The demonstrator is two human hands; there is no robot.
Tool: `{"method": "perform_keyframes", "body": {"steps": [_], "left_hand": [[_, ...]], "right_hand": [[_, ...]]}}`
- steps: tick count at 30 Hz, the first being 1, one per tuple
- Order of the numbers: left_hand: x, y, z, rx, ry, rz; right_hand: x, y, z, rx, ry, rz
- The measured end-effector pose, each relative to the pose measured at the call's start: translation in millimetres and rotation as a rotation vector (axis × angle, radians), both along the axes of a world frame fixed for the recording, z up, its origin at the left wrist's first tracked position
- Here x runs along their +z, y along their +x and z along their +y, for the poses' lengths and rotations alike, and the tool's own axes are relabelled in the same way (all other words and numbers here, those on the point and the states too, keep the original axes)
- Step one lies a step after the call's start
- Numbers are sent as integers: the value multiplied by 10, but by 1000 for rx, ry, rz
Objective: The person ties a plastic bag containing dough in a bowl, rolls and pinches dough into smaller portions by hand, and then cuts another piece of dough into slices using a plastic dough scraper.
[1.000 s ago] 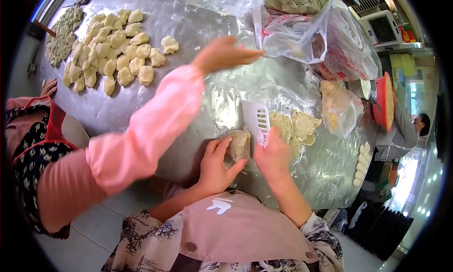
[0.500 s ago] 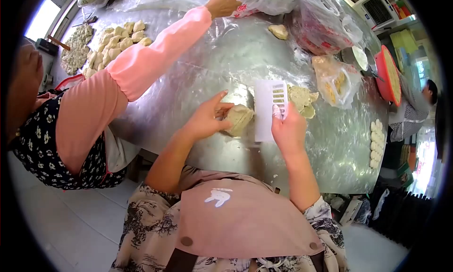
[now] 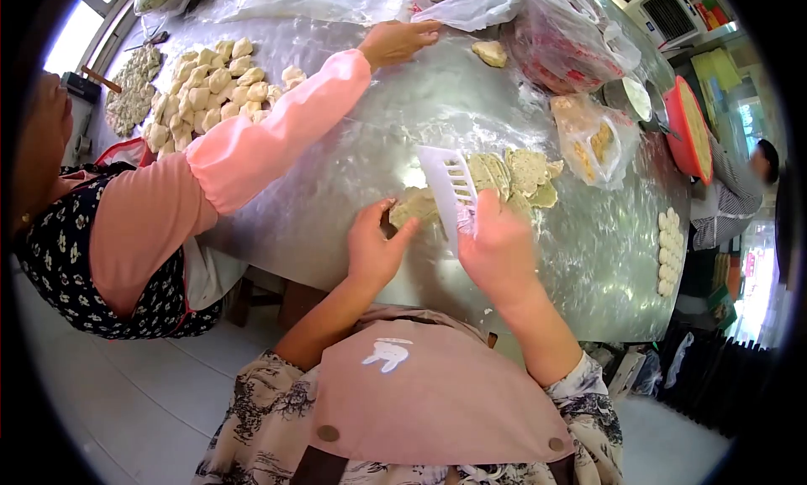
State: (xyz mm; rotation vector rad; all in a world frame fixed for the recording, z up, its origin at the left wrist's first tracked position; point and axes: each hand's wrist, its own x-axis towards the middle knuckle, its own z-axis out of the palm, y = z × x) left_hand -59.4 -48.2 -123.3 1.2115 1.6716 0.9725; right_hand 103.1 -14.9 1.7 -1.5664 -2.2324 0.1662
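Observation:
My right hand [image 3: 498, 248] grips a white plastic dough scraper [image 3: 437, 172] by its slotted handle. The scraper's blade tilts at the right end of a greenish piece of dough [image 3: 412, 206]. At the left end of that dough, my left hand [image 3: 376, 248] has its thumb and fingers around it. Right of the scraper lie several overlapping dough slices [image 3: 530, 172], partly behind the scraper and my right hand.
A co-worker's hand [image 3: 399, 44] reaches over the metal table [image 3: 336, 258] from the left. Many pale dough pieces [image 3: 214, 86] lie at back left. Plastic bags [image 3: 567, 44], a lone dough lump [image 3: 489, 54], a red basin [image 3: 689, 132] and small white balls [image 3: 669, 254] stand around right.
The scraper has shifted left and tilted, showing more slices on its right. My left hand has turned and moved slightly right. The co-worker's hand has moved down, away from the plastic.

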Motion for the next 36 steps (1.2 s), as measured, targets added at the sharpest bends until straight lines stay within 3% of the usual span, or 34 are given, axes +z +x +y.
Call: {"method": "perform_keyframes", "body": {"steps": [16, 21, 26, 33, 36], "left_hand": [[4, -15, -1, 25, 16, -177], [-133, -5, 8, 45, 12, -345], [64, -11, 28, 14, -29, -225], [68, -25, 51, -13, -78, -159], [-120, 14, 36, 36, 30, -246]], "right_hand": [[-740, -225, 395, -41, -109, -103], [-622, -67, 367, -103, -96, -22], [-76, -7, 138, -125, -7, -30], [-57, -74, -12, -10, -21, -39], [24, -85, -24, 4, -47, -33]]}}
